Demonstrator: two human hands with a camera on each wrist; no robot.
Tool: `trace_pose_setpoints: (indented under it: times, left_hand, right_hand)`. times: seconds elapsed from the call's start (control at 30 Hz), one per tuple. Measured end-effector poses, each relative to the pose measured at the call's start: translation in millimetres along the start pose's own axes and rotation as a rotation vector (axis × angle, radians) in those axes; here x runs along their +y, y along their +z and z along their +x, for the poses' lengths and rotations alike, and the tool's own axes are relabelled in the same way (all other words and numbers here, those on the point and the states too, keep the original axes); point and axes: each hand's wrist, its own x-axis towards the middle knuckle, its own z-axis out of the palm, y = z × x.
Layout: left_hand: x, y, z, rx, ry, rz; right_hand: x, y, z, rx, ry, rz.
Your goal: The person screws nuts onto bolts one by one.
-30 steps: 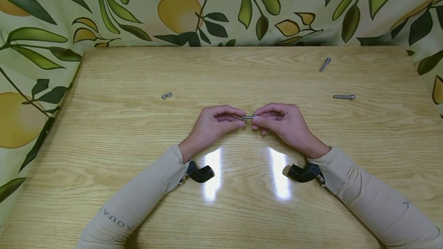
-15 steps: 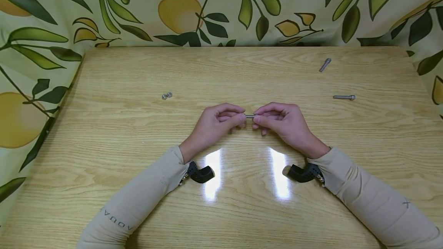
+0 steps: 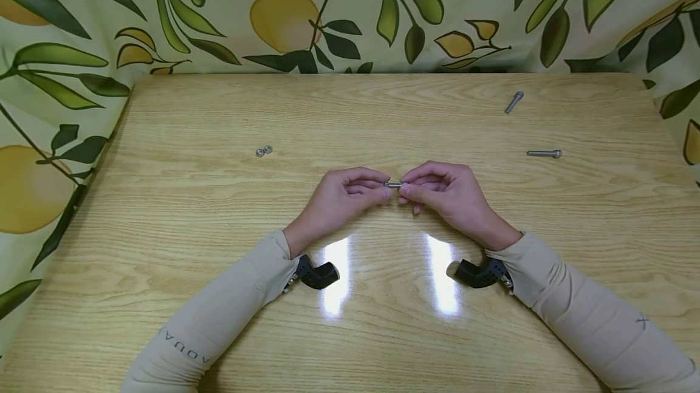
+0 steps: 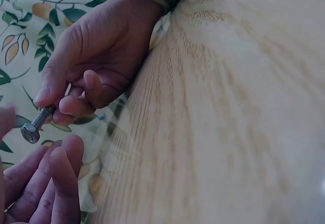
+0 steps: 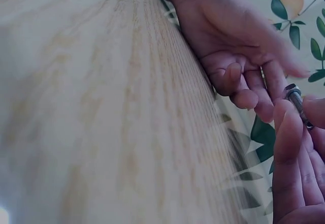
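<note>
Between the two hands is a metal bolt [image 3: 394,185], held level above the table. My right hand [image 3: 447,194] pinches its head end between thumb and fingers. A hex nut [image 4: 30,132] sits on the bolt's other end, as the left wrist view shows. Around that nut my left hand [image 3: 347,195] has its thumb and fingers spread apart, with a gap to the nut visible in the left wrist view. In the right wrist view the threaded shank [image 5: 297,102] shows between the right fingertips, while the left thumb is blurred.
Two loose nuts [image 3: 264,151] lie side by side on the wooden table [image 3: 219,296], left of centre. On the right are one bolt [image 3: 544,153] and another bolt [image 3: 514,102] farther back. A leaf-and-fruit patterned cloth [image 3: 383,16] hangs behind the table.
The left thumb and fingers open from the nut, close over its end half a second ago, and are apart again now. The right hand keeps its place on the bolt.
</note>
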Motion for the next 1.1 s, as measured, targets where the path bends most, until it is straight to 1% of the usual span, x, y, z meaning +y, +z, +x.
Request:
trace_pose_setpoints:
  times: [0.13,0.23,0.37,0.5,0.7,0.87,1.0,1.1]
  left_hand:
    - [-1.0,0.1,0.9,0.001,0.009,0.006]
    - [-1.2,0.2,1.2,-0.002,0.000,0.005]
    - [0.2,0.1,1.1,0.002,0.004,0.003]
    - [0.5,-0.3,1.0,0.000,0.001,-0.001]
    - [0.0,-0.9,0.6,0.004,-0.005,-0.012]
    - [0.5,-0.4,-0.2,0.004,-0.016,0.007]
    - [0.3,0.2,-0.4,0.006,-0.011,0.011]
    - [0.0,0.5,-0.5,-0.002,-0.013,-0.002]
  right_hand:
    - [0.2,0.4,0.3,0.008,-0.004,-0.007]
    - [0.6,1.5,0.5,0.031,-0.011,-0.023]
    - [-0.4,5.5,0.0,0.062,-0.015,-0.022]
    - [-1.7,8.2,-0.4,0.073,-0.007,-0.016]
    - [-0.3,8.0,0.3,0.072,-0.003,-0.026]
    - [0.9,8.1,0.8,0.066,-0.003,-0.037]
    - [1.2,8.1,0.0,0.057,-0.008,-0.045]
    - [0.8,8.1,-0.8,0.048,-0.011,-0.040]
